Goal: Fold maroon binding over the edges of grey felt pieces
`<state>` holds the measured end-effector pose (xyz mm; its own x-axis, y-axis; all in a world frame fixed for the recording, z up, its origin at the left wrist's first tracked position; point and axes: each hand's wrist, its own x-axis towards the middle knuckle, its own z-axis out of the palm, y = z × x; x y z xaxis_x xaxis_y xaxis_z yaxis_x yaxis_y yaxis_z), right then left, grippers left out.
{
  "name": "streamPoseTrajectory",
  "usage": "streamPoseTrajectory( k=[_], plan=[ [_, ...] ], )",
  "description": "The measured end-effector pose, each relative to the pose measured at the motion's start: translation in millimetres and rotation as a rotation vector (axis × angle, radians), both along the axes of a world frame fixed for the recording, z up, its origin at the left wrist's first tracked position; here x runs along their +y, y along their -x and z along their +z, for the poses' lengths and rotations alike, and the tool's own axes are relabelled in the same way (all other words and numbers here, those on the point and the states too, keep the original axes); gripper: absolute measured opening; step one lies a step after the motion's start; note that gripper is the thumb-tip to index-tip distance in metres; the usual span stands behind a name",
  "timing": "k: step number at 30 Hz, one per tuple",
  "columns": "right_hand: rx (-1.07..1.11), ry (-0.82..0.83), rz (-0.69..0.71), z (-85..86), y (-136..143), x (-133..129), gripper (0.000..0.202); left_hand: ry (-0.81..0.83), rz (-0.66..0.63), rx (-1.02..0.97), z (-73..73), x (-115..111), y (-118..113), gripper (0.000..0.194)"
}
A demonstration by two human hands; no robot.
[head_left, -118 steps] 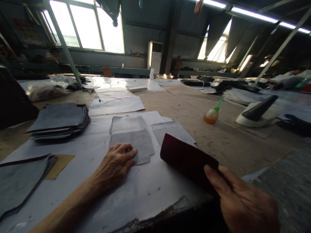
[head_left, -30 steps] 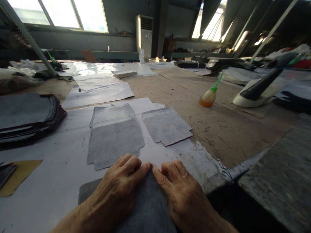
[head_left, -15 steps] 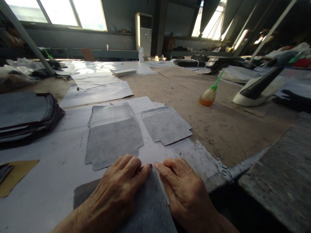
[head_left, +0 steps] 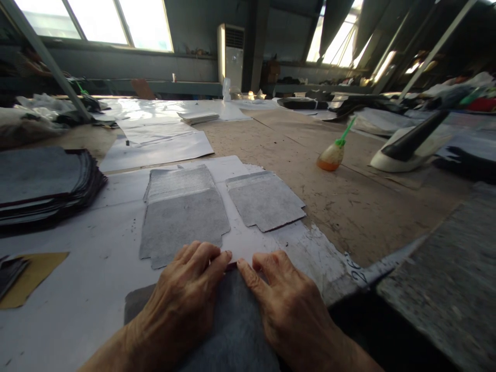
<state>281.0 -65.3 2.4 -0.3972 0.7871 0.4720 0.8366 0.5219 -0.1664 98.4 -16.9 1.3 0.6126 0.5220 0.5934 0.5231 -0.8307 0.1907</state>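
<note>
A grey, felt-like sheet (head_left: pixel 236 325) lies at the table's near edge, with a narrow dark red strip showing along its far edge. My left hand (head_left: pixel 189 292) is closed on that edge, its thumb beside the strip and its other fingers curled. My right hand (head_left: pixel 290 299) presses the same edge from the other side, fingers bent together. A small gap separates the two hands' tips. Just beyond them lie two flat grey cut pieces with notched corners, a larger left one (head_left: pixel 184 217) and a smaller right one (head_left: pixel 267 200). My palms hide much of the held sheet.
A stack of grey sheets (head_left: pixel 42 181) stands at left, above a tan piece (head_left: pixel 39 274). On the right are a squeeze bottle (head_left: pixel 331 155) with amber liquid and a black-handled, pale-based tool (head_left: pixel 406 150). A dark gap (head_left: pixel 372 320) separates the table from a grey surface (head_left: pixel 445 274).
My right hand has moved slightly left, from the sheet's right side onto its far edge. My left thumb has shifted a little left, and the red strip shows more between the hands.
</note>
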Motion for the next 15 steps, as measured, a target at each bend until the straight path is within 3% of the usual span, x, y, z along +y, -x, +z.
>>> streamPoseTrajectory(
  k=[4,8,15],
  plan=[
    [-0.074,-0.024,-0.025,1.7,1,-1,0.047,0.045,0.094,0.063,4.9,2,15,0.024],
    [-0.121,-0.073,-0.005,0.9,2,-1,0.045,0.157,-0.005,0.067,6.0,2,29,0.032],
    [-0.287,-0.110,0.096,3.9,3,0,0.038,0.066,-0.081,0.089,4.6,-5,43,0.032]
  ],
)
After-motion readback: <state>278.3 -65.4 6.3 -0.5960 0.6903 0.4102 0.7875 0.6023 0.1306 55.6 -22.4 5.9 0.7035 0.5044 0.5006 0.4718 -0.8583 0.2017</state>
